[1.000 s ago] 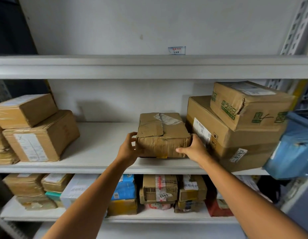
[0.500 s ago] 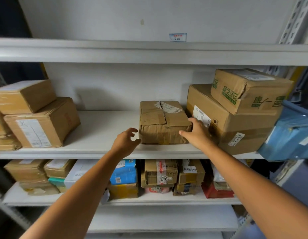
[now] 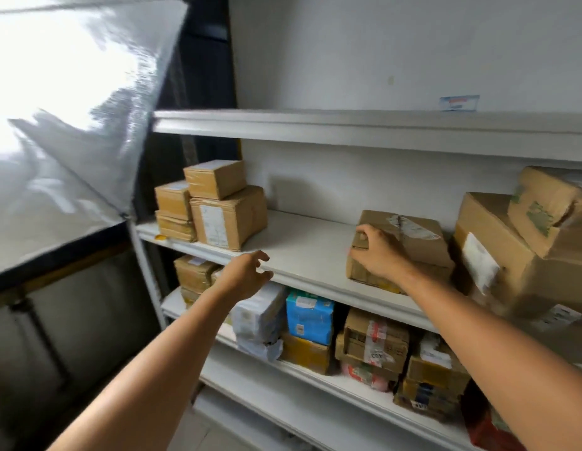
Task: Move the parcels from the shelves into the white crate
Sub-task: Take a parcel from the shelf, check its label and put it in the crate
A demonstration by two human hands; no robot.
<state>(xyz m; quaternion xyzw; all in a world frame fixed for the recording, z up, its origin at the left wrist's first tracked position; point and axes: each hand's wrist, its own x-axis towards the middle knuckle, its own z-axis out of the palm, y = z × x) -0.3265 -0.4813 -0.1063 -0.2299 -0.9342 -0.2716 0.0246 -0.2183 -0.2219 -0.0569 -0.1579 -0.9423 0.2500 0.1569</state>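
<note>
— Where's the parcel (image 3: 413, 245)?
— Right of centre, by the shelf (image 3: 302, 245) edge; right hand (image 3: 376, 253) curls over its left corner.
— The left hand (image 3: 247, 278)?
— Loose, fingers spread, before bare shelf.

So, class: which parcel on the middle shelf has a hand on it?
The lone crumpled brown parcel: the right hand grips its left corner; no other is touched.

A right hand (image 3: 376, 252) grips a brown parcel (image 3: 416, 239) on a white shelf (image 3: 309, 252); the left hand (image 3: 247, 276) hovers nearby, fingers loose.
</note>
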